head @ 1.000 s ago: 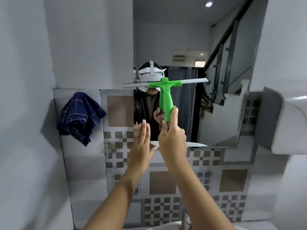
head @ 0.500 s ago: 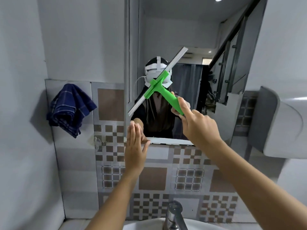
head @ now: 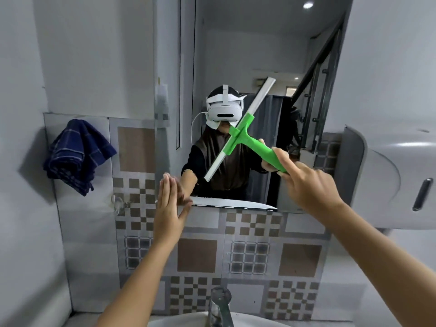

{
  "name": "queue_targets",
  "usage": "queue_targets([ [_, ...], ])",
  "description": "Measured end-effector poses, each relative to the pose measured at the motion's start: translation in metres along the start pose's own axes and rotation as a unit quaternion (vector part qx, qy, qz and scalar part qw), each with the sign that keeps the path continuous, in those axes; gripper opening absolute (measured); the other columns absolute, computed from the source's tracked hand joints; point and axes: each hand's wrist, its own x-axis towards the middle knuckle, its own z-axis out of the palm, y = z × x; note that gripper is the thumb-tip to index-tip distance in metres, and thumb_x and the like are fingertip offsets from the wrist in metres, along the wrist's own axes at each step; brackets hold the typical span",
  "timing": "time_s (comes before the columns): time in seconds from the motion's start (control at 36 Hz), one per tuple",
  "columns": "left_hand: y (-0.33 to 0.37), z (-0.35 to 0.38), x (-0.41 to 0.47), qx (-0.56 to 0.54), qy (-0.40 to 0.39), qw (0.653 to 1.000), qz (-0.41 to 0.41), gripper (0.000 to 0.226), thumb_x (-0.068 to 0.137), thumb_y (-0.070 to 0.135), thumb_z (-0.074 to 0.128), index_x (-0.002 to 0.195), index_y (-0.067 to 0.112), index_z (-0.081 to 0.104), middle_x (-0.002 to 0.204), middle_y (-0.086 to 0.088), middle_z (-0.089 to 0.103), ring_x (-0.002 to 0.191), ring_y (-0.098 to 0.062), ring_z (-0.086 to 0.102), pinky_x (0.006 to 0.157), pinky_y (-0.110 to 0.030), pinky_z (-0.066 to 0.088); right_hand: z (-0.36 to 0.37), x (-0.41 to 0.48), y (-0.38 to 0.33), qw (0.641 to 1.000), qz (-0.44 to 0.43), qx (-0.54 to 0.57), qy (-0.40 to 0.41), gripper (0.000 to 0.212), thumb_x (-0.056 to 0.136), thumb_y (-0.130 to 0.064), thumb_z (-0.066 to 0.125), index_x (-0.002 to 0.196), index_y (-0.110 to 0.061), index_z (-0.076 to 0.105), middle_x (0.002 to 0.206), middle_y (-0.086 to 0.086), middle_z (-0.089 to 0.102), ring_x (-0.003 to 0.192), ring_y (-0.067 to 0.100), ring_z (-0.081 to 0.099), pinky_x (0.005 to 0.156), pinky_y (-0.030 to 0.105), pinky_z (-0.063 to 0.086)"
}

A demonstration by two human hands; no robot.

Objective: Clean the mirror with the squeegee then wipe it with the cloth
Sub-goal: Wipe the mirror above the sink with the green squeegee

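The mirror (head: 236, 55) hangs on the wall ahead, above patterned tiles. My right hand (head: 306, 185) grips the green handle of the squeegee (head: 247, 138); its white blade lies diagonally against the glass, upper end to the right, lower end to the left. My left hand (head: 168, 208) is flat with fingers together, pressed near the mirror's lower left corner. A dark blue checked cloth (head: 75, 154) hangs on the wall at the left, apart from both hands.
A metal tap (head: 220, 305) and the white sink rim (head: 247, 320) are at the bottom centre. A grey wall dispenser (head: 382, 180) juts out at the right. A small hook (head: 118, 204) sits on the tiles left of the mirror.
The squeegee blade turned from level to a steep diagonal and moved right and down across the glass. My right hand moved right. My left hand stayed at the mirror's lower left.
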Motion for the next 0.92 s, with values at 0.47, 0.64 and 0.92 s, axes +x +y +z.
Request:
queue_targets([
  [0.47,0.045,-0.04,0.131,0.054,0.033,0.992,0.113,0.057,0.099,0.033,0.031,0.147,0.012,0.01,0.157,-0.002,0.003,0.144,-0.017,0.005,0.112,-0.024,0.017,0.002,-0.04,0.012,0.997,0.07,0.021,-0.021,0.07,0.077,-0.013,0.071,0.137,-0.012,0.037,0.065,0.013,0.062,0.03,0.021,0.034,0.036,0.012,0.016],
  [0.64,0.039,-0.039,0.143,0.101,0.021,0.987,0.12,0.063,0.097,0.029,0.038,0.147,0.013,0.005,0.156,-0.001,0.0,0.144,-0.019,0.004,0.107,-0.034,0.033,0.012,-0.055,-0.001,0.988,0.144,0.054,-0.028,0.071,0.082,-0.012,0.064,0.141,-0.02,0.024,0.065,0.013,0.061,0.037,0.023,0.037,0.037,0.022,0.027],
  [0.92,0.025,-0.054,0.146,0.085,-0.035,0.977,0.194,0.069,0.095,0.028,0.048,0.147,0.013,0.004,0.157,-0.005,0.003,0.143,-0.016,0.0,0.101,-0.036,0.04,0.032,-0.077,-0.048,0.956,0.268,0.114,-0.029,0.061,0.093,-0.016,0.049,0.146,-0.017,0.019,0.081,0.016,0.063,0.055,0.03,0.054,0.048,0.038,0.043],
])
